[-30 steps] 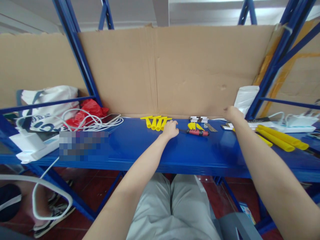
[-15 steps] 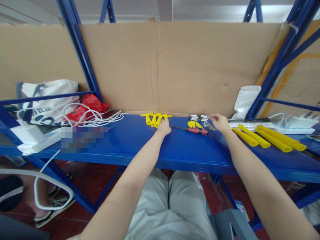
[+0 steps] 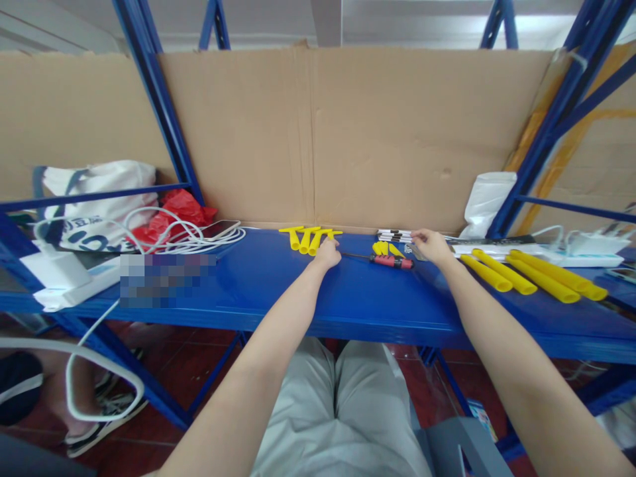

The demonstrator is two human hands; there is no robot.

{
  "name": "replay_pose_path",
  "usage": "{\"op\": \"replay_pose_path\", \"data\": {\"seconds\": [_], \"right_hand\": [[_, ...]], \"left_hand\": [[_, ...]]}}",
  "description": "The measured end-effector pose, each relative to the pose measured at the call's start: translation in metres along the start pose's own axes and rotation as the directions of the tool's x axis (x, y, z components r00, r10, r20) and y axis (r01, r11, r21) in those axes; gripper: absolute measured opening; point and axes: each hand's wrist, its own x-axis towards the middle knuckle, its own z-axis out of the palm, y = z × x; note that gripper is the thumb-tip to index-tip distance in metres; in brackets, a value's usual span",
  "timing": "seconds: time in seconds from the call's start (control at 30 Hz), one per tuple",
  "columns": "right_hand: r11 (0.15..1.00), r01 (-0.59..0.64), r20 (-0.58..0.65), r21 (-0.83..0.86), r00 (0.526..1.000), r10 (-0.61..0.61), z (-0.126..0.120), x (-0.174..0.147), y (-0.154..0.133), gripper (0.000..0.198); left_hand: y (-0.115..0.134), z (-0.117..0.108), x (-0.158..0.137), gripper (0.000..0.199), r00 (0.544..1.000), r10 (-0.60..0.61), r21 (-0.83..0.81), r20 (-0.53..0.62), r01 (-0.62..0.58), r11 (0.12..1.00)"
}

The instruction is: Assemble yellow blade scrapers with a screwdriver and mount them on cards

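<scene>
In the head view, several yellow T-shaped pieces with hollow stems lie in a row at the back of the blue shelf. My left hand is closed around the stem of the rightmost one, mostly hiding it. Farther right, my right hand has its fingertips pinched at the right end of a small stack of white-and-black sticks. Small yellow flat pieces lie just in front of the stack. A screwdriver with a red and black handle rests between my hands, its shaft pointing left.
Several long yellow tubes lie at the right, before a white power strip. A white bag leans near the right post. White cables, a red plastic bag and a cloth bag crowd the left. Cardboard walls the back.
My right hand has moved slightly left, and its fingertips are now at the end of the white-and-black sticks. The left hand stays at the rightmost T-shaped piece.
</scene>
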Motion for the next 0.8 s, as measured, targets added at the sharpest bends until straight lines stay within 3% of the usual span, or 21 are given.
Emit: {"op": "replay_pose_path", "data": {"seconds": [0.3, 0.53, 0.7, 0.8], "right_hand": [[0.999, 0.011, 0.022, -0.036, 1.000, -0.010, -0.001, -0.002, -0.003, 0.025], [0.999, 0.001, 0.025, -0.039, 1.000, 0.000, -0.002, -0.003, -0.008, 0.024], [1.000, -0.013, 0.007, 0.010, 1.000, 0.013, -0.002, -0.003, -0.011, 0.021], [0.989, -0.004, -0.032, 0.150, 0.999, 0.009, 0.002, -0.002, -0.013, 0.018]], "left_hand": [[0.006, -0.009, 0.000, 0.027, 0.972, -0.147, -0.125, -0.181, 0.126, 0.984], [0.004, -0.014, 0.006, 0.027, 0.932, -0.302, -0.389, -0.200, 0.207, 0.898], [0.007, -0.016, 0.006, 0.031, 0.916, -0.333, -0.570, -0.223, 0.155, 0.807], [0.014, -0.016, 0.004, 0.035, 0.933, -0.296, -0.671, -0.204, 0.087, 0.737]]}}
